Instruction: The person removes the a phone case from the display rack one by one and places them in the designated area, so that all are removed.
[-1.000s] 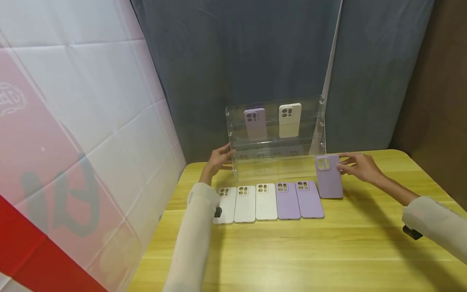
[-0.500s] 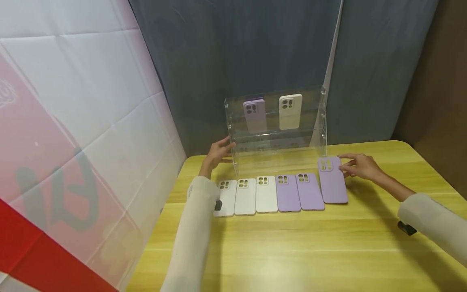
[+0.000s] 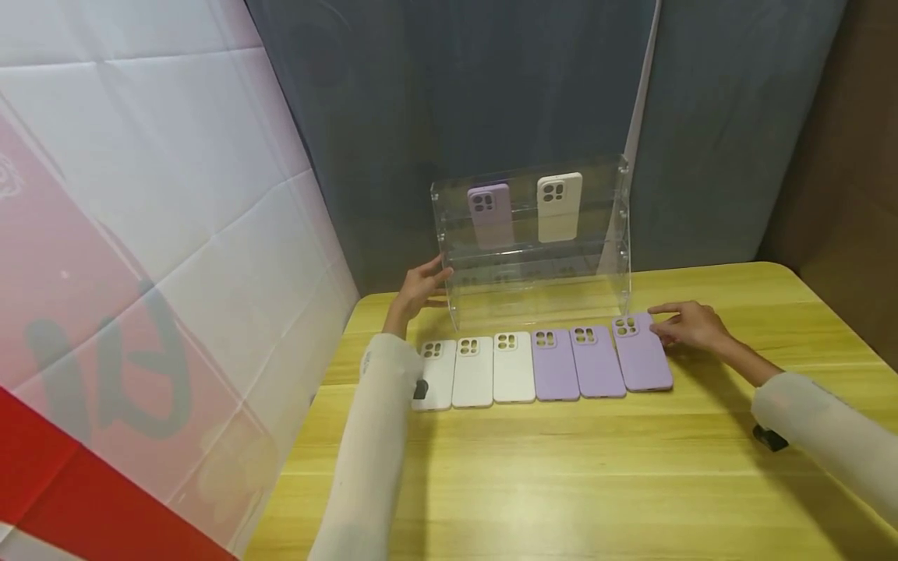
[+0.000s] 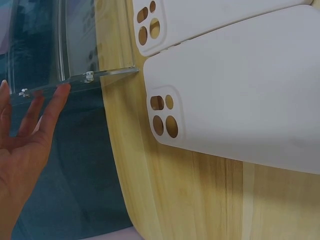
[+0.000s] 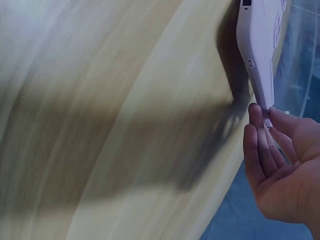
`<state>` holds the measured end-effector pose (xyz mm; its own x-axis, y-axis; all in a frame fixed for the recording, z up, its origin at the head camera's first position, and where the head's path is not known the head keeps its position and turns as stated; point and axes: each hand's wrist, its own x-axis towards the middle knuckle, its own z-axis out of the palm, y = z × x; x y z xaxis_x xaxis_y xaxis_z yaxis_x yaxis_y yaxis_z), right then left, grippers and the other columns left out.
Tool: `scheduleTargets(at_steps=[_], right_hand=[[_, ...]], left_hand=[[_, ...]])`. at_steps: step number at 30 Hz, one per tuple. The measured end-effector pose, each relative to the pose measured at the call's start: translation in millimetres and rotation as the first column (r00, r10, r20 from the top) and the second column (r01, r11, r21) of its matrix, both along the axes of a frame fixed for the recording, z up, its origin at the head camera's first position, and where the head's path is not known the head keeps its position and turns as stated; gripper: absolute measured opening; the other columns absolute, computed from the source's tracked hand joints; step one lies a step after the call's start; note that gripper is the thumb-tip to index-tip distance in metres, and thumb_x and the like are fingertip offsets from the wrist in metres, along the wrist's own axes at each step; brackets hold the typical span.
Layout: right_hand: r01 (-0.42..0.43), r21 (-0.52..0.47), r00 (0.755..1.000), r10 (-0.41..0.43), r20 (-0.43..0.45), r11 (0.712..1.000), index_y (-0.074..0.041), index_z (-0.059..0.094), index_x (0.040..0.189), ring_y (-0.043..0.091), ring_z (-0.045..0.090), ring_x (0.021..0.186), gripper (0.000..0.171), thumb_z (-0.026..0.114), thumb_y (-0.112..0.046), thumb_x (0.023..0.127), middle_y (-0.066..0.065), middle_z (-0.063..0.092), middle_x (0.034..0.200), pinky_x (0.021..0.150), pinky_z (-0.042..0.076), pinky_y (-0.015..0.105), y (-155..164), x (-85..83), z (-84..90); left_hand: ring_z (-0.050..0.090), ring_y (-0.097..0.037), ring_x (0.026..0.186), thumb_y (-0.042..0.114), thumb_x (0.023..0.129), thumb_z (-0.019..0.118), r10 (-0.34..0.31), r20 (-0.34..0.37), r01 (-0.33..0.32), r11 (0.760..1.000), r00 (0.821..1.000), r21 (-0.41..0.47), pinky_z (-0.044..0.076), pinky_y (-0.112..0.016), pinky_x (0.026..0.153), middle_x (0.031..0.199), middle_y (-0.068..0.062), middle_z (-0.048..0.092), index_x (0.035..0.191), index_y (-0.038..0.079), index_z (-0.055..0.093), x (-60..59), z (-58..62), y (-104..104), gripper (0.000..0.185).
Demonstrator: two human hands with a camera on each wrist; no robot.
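At the right end of a row of phone cases, my right hand (image 3: 691, 326) pinches the upper right edge of a purple phone case (image 3: 643, 358). In the right wrist view the thumb and fingertips close on one end of this case (image 5: 257, 55), which is tilted above the wood. My left hand (image 3: 419, 290) touches the left side of a clear acrylic display stand (image 3: 540, 300). Its fingers are fairly straight at the side panel (image 4: 75, 77) in the left wrist view. Beside the pinched case lie two purple cases (image 3: 556, 370) and several white cases (image 3: 473, 378).
Upright on the stand are one purple case (image 3: 493, 222) and one cream case (image 3: 559, 210). A wooden table (image 3: 533, 483) bears everything. Behind it hangs a dark grey curtain (image 3: 449, 86), and a white printed cloth (image 3: 175, 140) hangs at the left.
My right hand has lowered the purple case from nearly upright to almost flat at the row's right end. The left hand stays at the stand. The head view has tilted slightly.
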<state>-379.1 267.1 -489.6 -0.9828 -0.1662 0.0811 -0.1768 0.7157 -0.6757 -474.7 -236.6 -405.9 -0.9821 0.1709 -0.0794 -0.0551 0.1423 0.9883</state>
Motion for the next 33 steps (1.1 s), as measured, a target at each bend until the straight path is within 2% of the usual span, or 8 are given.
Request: scheduleTargets(at_steps=[8, 15, 20, 28, 30, 33], right_hand=[[0.006, 0.036, 0.999, -0.005, -0.042, 0.999, 0.007, 0.067, 0.130, 0.018, 0.074, 0.067, 0.043, 0.074, -0.018, 0.097, 0.018, 0.079, 0.094, 0.050, 0.049, 0.025, -4, 4.7, -4.9], [0.015, 0.020, 0.997, -0.013, -0.073, 1.000, 0.006, 0.069, 0.127, 0.017, 0.072, 0.064, 0.039, 0.075, -0.017, 0.096, 0.015, 0.079, 0.089, 0.045, 0.047, 0.025, -2, 4.9, -12.6], [0.029, 0.039, 0.992, -0.024, -0.123, 0.999, 0.005, 0.069, 0.127, 0.015, 0.072, 0.067, 0.042, 0.079, -0.017, 0.093, 0.017, 0.079, 0.096, 0.045, 0.042, 0.026, -4, 8.4, -15.7], [0.030, 0.062, 0.979, -0.017, -0.202, 0.998, 0.004, 0.070, 0.126, 0.022, 0.074, 0.079, 0.046, 0.084, -0.018, 0.089, 0.016, 0.079, 0.096, 0.055, 0.045, 0.023, -3, 14.0, -14.1], [0.030, 0.057, 0.976, -0.017, -0.218, 0.998, 0.004, 0.070, 0.126, 0.019, 0.073, 0.077, 0.046, 0.084, -0.018, 0.088, 0.015, 0.079, 0.096, 0.057, 0.045, 0.022, -3, 13.5, -11.7], [0.020, 0.040, 0.969, -0.010, -0.245, 0.999, 0.004, 0.070, 0.126, 0.014, 0.067, 0.065, 0.044, 0.083, -0.017, 0.089, 0.018, 0.079, 0.099, 0.050, 0.039, 0.022, -2, 10.7, -6.5]], left_hand=[[0.046, -0.050, 0.140, 0.026, 0.105, 0.064, 0.006, 0.003, -0.006, 1.000, 1.000, -0.013, 0.054, -0.059, 0.107, 0.165, -0.019, 0.036, 0.163, 0.024, 0.035, -1.7, -1.2, 0, 0.065], [0.045, -0.052, 0.140, 0.022, 0.106, 0.063, -0.001, 0.014, 0.001, 1.000, 1.000, 0.001, 0.048, -0.064, 0.111, 0.165, -0.021, 0.033, 0.164, 0.022, 0.032, 2.1, 4.1, 0, 0.065], [0.043, -0.053, 0.141, 0.019, 0.106, 0.062, -0.018, 0.036, 0.017, 1.000, 0.999, 0.016, 0.045, -0.065, 0.113, 0.164, -0.022, 0.034, 0.164, 0.020, 0.031, 8.0, 10.4, 0, 0.065], [0.044, -0.053, 0.140, 0.021, 0.108, 0.060, -0.013, 0.001, 0.013, 1.000, 1.000, -0.020, 0.049, -0.063, 0.110, 0.163, -0.021, 0.037, 0.164, 0.022, 0.031, 5.0, 5.5, 1, 0.063], [0.044, -0.053, 0.140, 0.022, 0.107, 0.061, -0.012, 0.003, 0.012, 1.000, 1.000, -0.012, 0.049, -0.064, 0.110, 0.163, -0.021, 0.037, 0.164, 0.023, 0.031, 3.6, 4.5, 1, 0.064], [0.044, -0.052, 0.141, 0.023, 0.107, 0.061, -0.006, 0.002, 0.006, 1.000, 1.000, -0.008, 0.047, -0.064, 0.111, 0.164, -0.020, 0.035, 0.164, 0.023, 0.031, 0.6, 1.4, -1, 0.064]])
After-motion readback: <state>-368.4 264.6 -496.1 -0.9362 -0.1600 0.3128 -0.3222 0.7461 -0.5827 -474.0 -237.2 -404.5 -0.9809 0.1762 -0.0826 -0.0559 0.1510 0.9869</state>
